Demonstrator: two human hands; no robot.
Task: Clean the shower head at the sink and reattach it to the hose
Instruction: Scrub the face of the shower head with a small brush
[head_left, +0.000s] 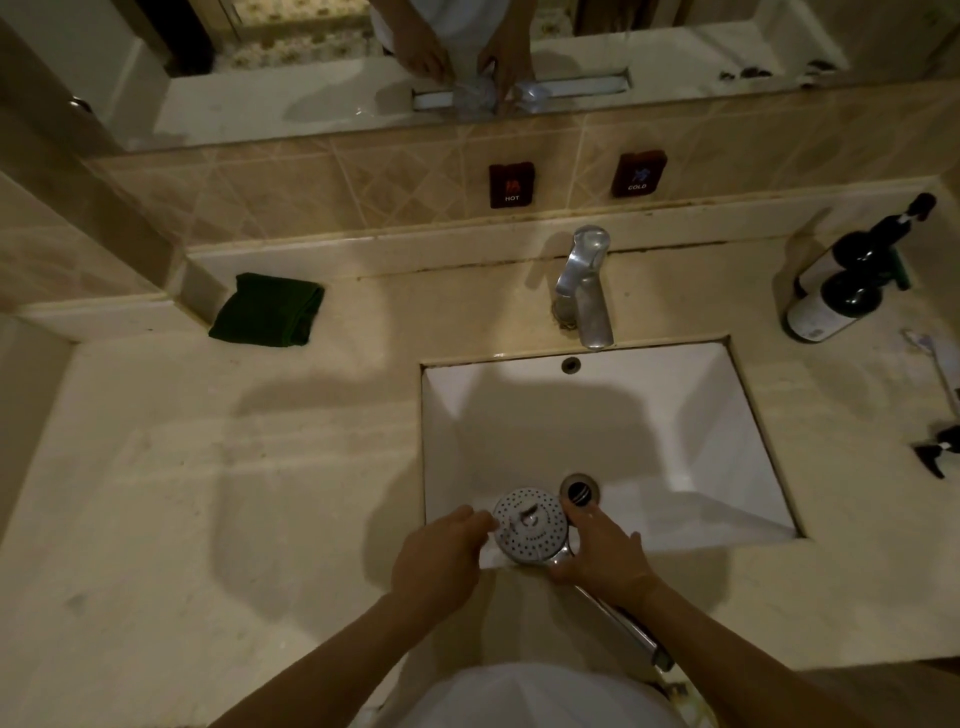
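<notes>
One beige stone tabletop carries a white rectangular sink set into its right half, with a chrome faucet at the sink's back edge. Toward the tabletop's back left corner lies a folded dark green cloth; at the back right corner stand two dark pump bottles. Over the sink's front edge, just beside the drain, a chrome shower head is held face up, its handle running back toward the person. Right hand fingers are curled round the head's neck; left hand fingers pinch the rim of the spray face.
</notes>
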